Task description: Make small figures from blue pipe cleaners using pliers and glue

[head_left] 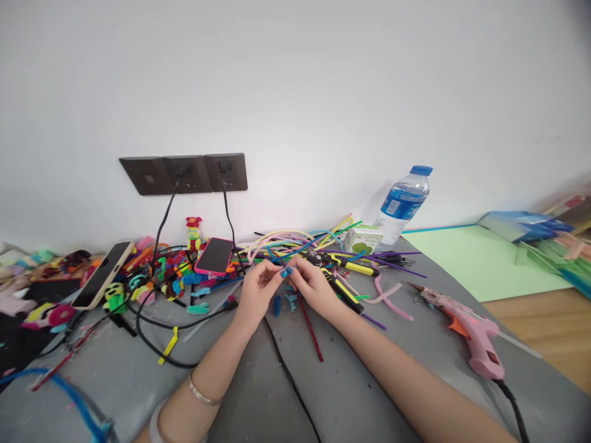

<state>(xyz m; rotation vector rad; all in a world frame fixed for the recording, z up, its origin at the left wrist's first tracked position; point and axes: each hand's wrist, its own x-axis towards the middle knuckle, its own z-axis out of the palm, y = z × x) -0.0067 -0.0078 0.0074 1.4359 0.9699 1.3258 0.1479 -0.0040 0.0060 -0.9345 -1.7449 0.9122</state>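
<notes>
My left hand (261, 286) and my right hand (311, 284) meet at the middle of the grey table, fingertips close together. Both are closed in a pinch. Blue shows at the two thumb tips, and whatever lies between the fingers is too small to make out. Just below the hands lie a short dark blue fuzzy piece (277, 306) and a light blue fuzzy piece (290, 300). A red pipe cleaner (310, 329) runs toward me from beneath my right hand. Beside that hand are yellow-and-black pliers (344, 292).
Loose pipe cleaners (281, 240), a small green-and-white box (363, 239) and a water bottle (401, 206) stand behind. A pink glue gun (475, 338) lies right. Phones (215, 256), colourful fuzzy figures (114, 298) and black cables (159, 357) fill the left.
</notes>
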